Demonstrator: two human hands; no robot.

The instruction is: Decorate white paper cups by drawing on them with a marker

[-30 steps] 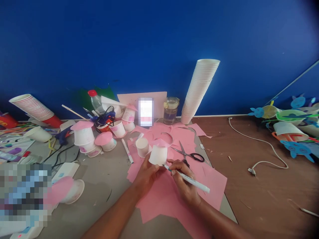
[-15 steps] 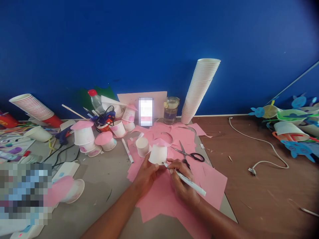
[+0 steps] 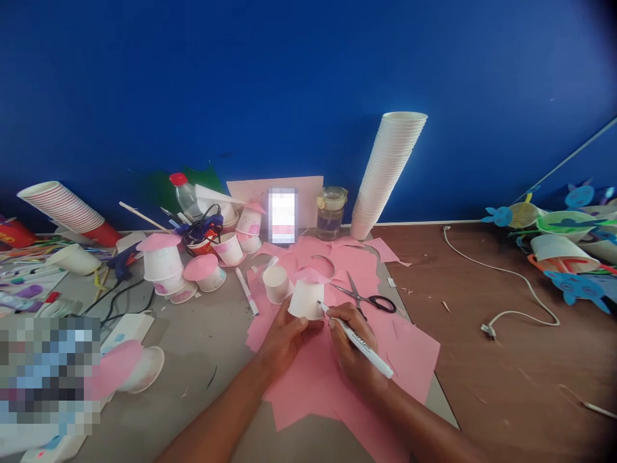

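My left hand (image 3: pixel 284 337) is closed around the rim side of an upside-down white paper cup (image 3: pixel 306 299), which has a piece of pink paper on its top. In my right hand (image 3: pixel 354 337) is a white marker (image 3: pixel 366 352), gripped like a pen, its dark tip at the cup's right side. Whether the tip touches the cup I cannot tell. Just left of the held cup stands a small paper cup (image 3: pixel 276 285). Black-handled scissors (image 3: pixel 369 299) lie open to the right. Pink paper sheets (image 3: pixel 318 392) spread beneath both hands.
A tall stack of paper cups (image 3: pixel 390 173) leans by the blue wall, beside a glass jar (image 3: pixel 331 215) and a lit phone (image 3: pixel 282 216). Pink-topped cups (image 3: pixel 162 260) stand at left. Another marker (image 3: pixel 247 292) lies near them. A white cable (image 3: pixel 501 273) crosses the brown table.
My right hand has moved the marker's tip slightly up and right, from the cup's lower rim to its right side. My left hand and the cup are nearly still.
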